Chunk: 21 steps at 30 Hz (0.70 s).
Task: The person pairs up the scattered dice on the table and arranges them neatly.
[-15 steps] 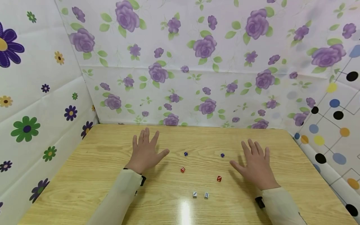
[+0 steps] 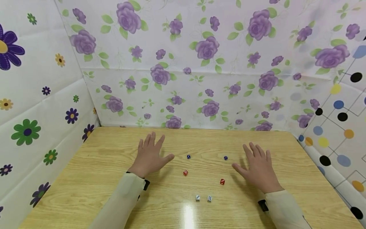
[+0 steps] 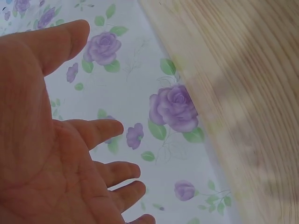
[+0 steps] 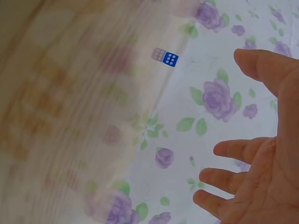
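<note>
The left hand (image 2: pixel 149 159) and the right hand (image 2: pixel 258 170) hang palm down over the bench (image 2: pixel 108 152), fingers spread and loose, neither holding nor touching anything. Between them lie the dice, so each hand has its pieces on the thumb side: rightward from the left hand, leftward from the right.

The right-hand blue die (image 2: pixel 225 158) sits just beside the right thumb, the closest of any die to a hand; the left-hand blue die (image 2: pixel 188 156) is a little farther off the left thumb. Nearer the person come the left-hand red die (image 2: pixel 185 173) and the right-hand red die (image 2: pixel 222 182), then, nearest the person, the left-hand white die (image 2: pixel 198 198) and the right-hand white die (image 2: pixel 210 198), close together but apart. Being cubes, they have no long axis (one blue die shows a six-pip face in the right wrist view), so reach probably matters more than wrist angle.
</note>
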{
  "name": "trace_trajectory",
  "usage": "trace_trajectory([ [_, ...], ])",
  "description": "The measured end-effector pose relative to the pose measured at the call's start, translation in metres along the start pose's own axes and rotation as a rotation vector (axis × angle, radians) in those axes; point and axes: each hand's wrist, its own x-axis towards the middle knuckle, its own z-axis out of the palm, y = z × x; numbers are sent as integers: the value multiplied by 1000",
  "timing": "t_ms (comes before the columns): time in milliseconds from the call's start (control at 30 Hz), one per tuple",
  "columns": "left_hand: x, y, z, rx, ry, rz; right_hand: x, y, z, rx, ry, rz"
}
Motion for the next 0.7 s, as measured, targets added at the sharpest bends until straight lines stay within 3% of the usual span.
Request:
trace_trajectory([
  [700,0,7,2,-65,-16,50,1,-7,0,22,-11,-31],
])
